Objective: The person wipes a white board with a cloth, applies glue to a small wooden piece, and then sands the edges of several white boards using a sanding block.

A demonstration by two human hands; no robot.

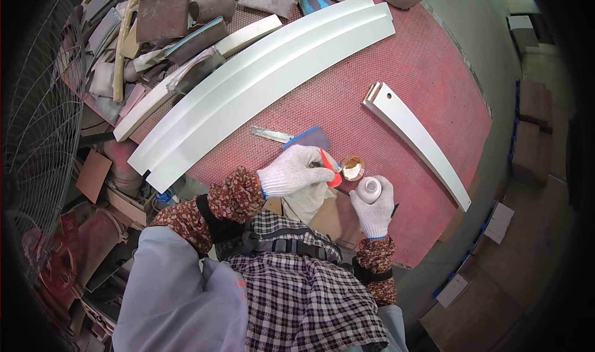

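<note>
My left hand [299, 171], in a white knitted glove, pinches a small orange-red piece [331, 171], narrow at one end and wider at the other; its kind is unclear. Just to its right stands a small round brown-rimmed cup [352, 168] with white stuff inside. My right hand [374, 210], gloved too, is wrapped round a white bottle [370, 189], seen from the top. Beyond my left hand lie a grey sanding pad with a blue edge [308, 138] and a flat metal blade [271, 134]. A pale cloth [305, 202] hangs under my left wrist.
A long white moulded panel [266, 82] curves across the red mesh-covered table [427, 73]. A shorter white strip with a hole [421, 144] lies to the right. Sanding pads and rags [164, 17] pile up far left, beside a wire fan guard [46, 116]. Stacked boards [533, 122] stand beyond the right side.
</note>
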